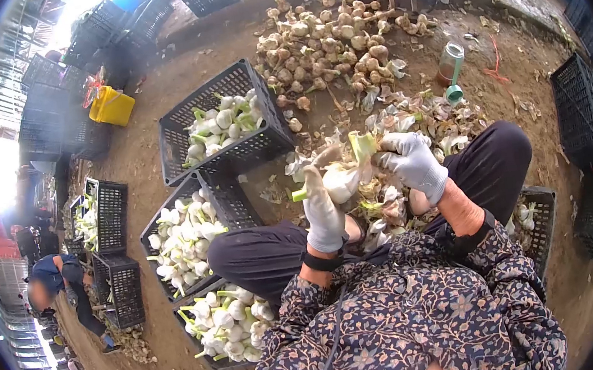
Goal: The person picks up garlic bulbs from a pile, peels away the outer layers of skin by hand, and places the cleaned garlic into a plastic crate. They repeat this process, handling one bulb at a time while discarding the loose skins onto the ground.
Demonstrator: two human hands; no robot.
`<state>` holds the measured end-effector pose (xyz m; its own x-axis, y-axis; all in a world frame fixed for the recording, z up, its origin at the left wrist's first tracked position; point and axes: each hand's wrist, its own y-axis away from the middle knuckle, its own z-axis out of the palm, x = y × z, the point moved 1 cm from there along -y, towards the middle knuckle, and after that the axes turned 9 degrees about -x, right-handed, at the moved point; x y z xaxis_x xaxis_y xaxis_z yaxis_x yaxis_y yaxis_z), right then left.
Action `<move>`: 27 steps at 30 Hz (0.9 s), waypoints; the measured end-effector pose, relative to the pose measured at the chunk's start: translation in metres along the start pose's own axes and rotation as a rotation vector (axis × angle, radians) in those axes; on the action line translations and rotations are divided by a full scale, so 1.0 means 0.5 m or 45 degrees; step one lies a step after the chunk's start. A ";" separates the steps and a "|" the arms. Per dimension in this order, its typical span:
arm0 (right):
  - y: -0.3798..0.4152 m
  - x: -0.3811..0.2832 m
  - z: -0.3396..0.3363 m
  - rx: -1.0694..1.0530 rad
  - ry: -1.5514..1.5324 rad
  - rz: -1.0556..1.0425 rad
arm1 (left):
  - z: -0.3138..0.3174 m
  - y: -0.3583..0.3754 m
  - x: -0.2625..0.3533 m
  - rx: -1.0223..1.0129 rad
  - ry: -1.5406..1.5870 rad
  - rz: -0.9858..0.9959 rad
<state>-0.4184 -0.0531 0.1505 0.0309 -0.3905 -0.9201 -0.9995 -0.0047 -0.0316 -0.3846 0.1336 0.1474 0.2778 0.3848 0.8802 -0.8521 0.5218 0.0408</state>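
Observation:
My left hand (323, 211), in a pale glove, is closed round a white garlic bulb (340, 182) with a green stem stub pointing left. My right hand (415, 162), also gloved, pinches a strip of peeled outer skin (364, 150) that stands up at the bulb's right side. Loose husks (383, 208) lie on the ground below, between my legs. Beyond my hands is a heap of unpeeled, brown garlic (332, 44).
Black crates of white garlic stand at the left, the farthest one (278, 133) nearest the heap. A glass jar (450, 62) and a green-handled tool (454, 93) are beyond my right hand. A yellow container (112, 106), stacked crates and a crouching person (68, 281) are farther left.

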 end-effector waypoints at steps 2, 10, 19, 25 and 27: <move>-0.003 -0.007 -0.007 0.034 -0.076 0.149 | 0.002 -0.001 -0.015 -0.055 0.011 0.137; 0.011 0.080 -0.019 -0.082 0.493 0.116 | -0.020 -0.008 0.018 -0.124 0.572 0.264; 0.089 -0.102 -0.055 -0.486 0.609 -0.088 | -0.144 -0.032 0.035 0.079 1.091 0.255; 0.027 -0.125 0.028 -0.267 0.708 -0.139 | -0.105 -0.014 0.065 -0.017 1.201 0.070; -0.002 -0.137 0.068 -0.144 0.495 -0.186 | -0.081 -0.002 0.081 -0.003 1.142 0.030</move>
<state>-0.4194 0.0048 0.2004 0.1884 -0.6958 -0.6931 -0.9801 -0.1782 -0.0876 -0.3547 0.1793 0.1638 0.5032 0.8451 0.1805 -0.8614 0.5073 0.0257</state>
